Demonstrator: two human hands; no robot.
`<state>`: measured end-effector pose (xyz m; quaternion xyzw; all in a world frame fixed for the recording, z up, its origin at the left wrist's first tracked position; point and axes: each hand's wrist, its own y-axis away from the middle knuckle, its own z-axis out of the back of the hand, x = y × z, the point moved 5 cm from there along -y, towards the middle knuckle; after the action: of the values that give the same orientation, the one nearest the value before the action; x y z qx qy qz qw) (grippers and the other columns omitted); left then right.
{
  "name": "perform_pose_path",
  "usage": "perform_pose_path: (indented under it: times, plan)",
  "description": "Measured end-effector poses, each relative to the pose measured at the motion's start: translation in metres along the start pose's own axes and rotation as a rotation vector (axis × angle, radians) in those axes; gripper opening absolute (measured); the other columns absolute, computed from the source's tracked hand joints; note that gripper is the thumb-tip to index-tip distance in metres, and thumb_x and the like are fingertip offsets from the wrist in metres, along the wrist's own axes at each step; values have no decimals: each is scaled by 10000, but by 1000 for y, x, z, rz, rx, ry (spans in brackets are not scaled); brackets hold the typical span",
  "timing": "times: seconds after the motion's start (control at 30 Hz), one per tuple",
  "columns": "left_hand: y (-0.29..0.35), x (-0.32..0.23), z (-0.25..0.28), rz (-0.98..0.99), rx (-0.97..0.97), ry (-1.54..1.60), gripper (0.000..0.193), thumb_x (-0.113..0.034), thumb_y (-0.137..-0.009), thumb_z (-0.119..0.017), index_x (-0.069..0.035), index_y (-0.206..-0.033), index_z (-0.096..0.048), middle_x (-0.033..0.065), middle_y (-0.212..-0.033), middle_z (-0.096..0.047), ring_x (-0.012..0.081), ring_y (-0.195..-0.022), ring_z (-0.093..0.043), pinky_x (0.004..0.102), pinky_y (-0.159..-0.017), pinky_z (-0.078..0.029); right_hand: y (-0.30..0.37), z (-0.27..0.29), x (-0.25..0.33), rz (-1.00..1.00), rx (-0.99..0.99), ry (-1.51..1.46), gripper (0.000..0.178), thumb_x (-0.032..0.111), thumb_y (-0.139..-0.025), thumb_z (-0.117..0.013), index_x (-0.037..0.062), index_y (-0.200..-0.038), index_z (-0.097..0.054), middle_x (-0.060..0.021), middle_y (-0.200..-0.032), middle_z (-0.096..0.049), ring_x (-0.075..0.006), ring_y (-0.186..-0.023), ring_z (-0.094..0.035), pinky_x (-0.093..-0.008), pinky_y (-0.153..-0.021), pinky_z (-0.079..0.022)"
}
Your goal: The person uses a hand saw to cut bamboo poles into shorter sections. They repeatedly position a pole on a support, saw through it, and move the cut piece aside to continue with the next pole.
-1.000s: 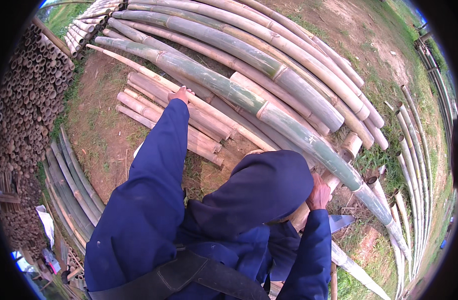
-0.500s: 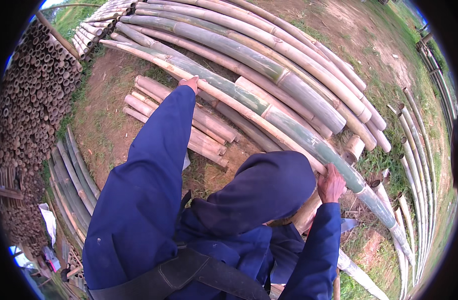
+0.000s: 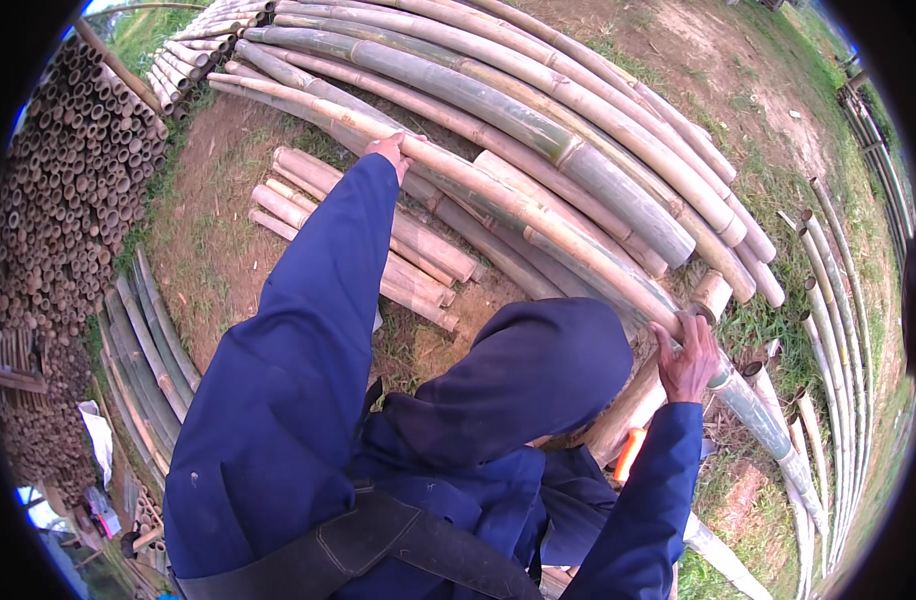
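Note:
A long, slender, pale bamboo pole (image 3: 498, 200) runs slantwise from the far left toward the near right. My left hand (image 3: 389, 157) is closed round it, partway along its upper left stretch. At its near right end my right hand (image 3: 689, 358) grips it, thumb on the near side and fingers over the far side. The pale pole lies along a thicker greenish bamboo pole (image 3: 756, 408) and covers much of it. Beneath my arms, my bent knee in dark cloth (image 3: 538, 370) hides part of the ground.
Beyond lie several thick bamboo poles (image 3: 418, 85) side by side. Short cut lengths (image 3: 418, 240) sit left of my knee. A tall stack of bamboo ends (image 3: 68, 170) stands at the left. More poles (image 3: 848, 330) lie at the right. An orange handle (image 3: 630, 455) shows beside my right forearm.
The pale pole has shifted away from me, from the near side of the green pole to over it. Both hands moved with it, the right slightly up and right. The orange handle has come into view.

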<state>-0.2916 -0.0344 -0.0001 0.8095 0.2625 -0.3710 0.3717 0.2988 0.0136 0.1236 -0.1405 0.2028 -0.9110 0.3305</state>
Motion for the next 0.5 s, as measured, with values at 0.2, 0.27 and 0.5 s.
perform_pose_path:
  times: [0.2,0.27,0.5]
  plan:
    - [-1,16,-11,-104,-44,-27,402,-56,-1063,-516,47,-1376,-288,338,-1071,-688,406,-841,-749,536,-817,-655,1,7,-16,-16,29,-11,422,413,-851,-829,79,-1070,-693,-105,-911,-623,-336,-834,-635,-440,-747,-489]
    - [-11,19,-8,-95,-22,39,507,-47,-1056,-524,52,-1432,-198,354,-1053,-676,418,-828,-745,551,-812,-658,-1,4,-17,-15,27,-11,426,414,-851,-828,76,-1074,-695,-110,-912,-623,-342,-839,-637,-441,-754,-493]
    - [-35,23,7,-55,95,232,683,-19,-1052,-519,51,-1524,-31,344,-1038,-654,430,-820,-742,563,-810,-652,-10,3,-11,-8,13,-19,428,405,-844,-836,77,-1076,-689,-110,-909,-625,-339,-845,-643,-440,-758,-492]
